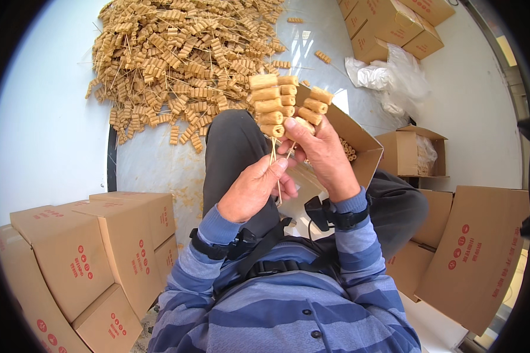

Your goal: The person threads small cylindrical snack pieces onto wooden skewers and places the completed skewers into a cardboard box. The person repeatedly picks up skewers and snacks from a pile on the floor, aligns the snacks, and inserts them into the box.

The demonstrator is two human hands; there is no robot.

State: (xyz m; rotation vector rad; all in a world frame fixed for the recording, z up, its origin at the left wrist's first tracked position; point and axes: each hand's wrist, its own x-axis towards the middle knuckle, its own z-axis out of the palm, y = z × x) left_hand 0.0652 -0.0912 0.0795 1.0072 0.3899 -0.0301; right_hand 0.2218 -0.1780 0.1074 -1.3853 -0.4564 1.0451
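My left hand (254, 185) is closed round the thin sticks of a few skewers of golden-brown rolled pieces (268, 106). Their rolls stand upright above my fingers. My right hand (328, 154) grips another skewer of rolls (313, 110) just beside them, its thumb lying along the lowest rolls. The fingertips of both hands meet near the sticks. Right behind my right hand, an open cardboard box (362, 144) stands between my legs, and ends of more rolls show inside it. My hand hides part of the box.
A large heap of skewers (182, 53) covers the floor ahead and left, with a few strays beside it. Closed cartons (70, 247) are stacked at the left and more (388, 23) at the far right. Plastic bags (391, 79), a small open carton (400, 153) and large cartons (471, 253) line the right.
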